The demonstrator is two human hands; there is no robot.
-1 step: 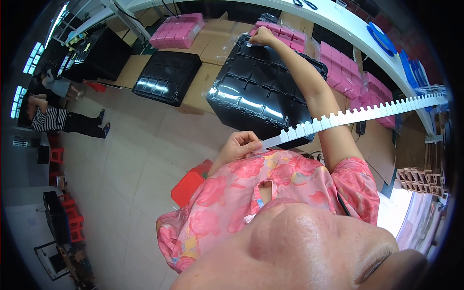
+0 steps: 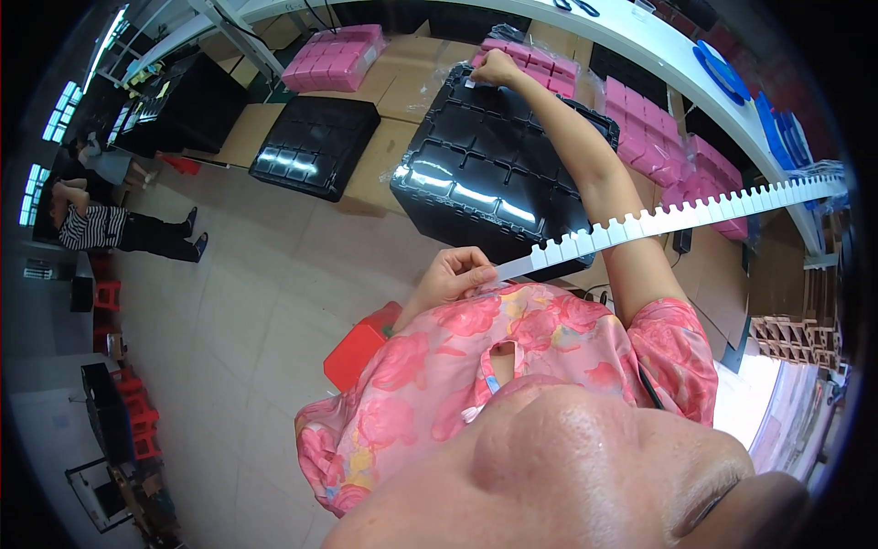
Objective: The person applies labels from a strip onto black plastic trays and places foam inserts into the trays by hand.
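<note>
My left hand [image 2: 455, 275], close in front of my chest, pinches the near end of a long white strip with a row of small tabs [image 2: 604, 236]. That strip looks like a band of labels. It rises to the right, passing in front of my right forearm. My right arm reaches across a black plastic crate [image 2: 494, 174]. At the crate's far left corner, my right hand [image 2: 496, 69] is closed with its fingertips down. Right under those fingers shows a small white piece [image 2: 470, 84]; whether it is pinched or stuck on the crate is unclear.
A second black crate [image 2: 315, 142] lies to the left on cardboard. Pink plastic-wrapped packs [image 2: 334, 59] stand behind and to the right. A white shelf [image 2: 658, 41] holds blue reels [image 2: 721, 71]. A red stool [image 2: 358, 352] stands by my left side. Two people [image 2: 101, 224] are far left.
</note>
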